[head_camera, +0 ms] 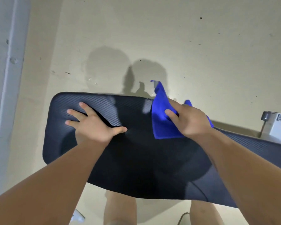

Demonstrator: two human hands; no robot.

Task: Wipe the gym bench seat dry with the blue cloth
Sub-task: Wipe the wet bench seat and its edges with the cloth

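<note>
The black textured gym bench seat [136,159] fills the middle of the head view, its rounded end at the left. My left hand [92,125] rests flat on the seat's left part, fingers spread and straight. The blue cloth [162,120] lies over the seat's far right edge, one corner sticking up past the edge. My right hand [190,120] presses on the cloth; I cannot tell whether its fingers curl round the fabric.
Beige concrete floor [169,38] lies beyond the bench, with a wet patch [92,80] near its far edge. A white wall [3,78] runs down the left. A white box and a metal part [277,124] stand at the right. My legs show below the seat.
</note>
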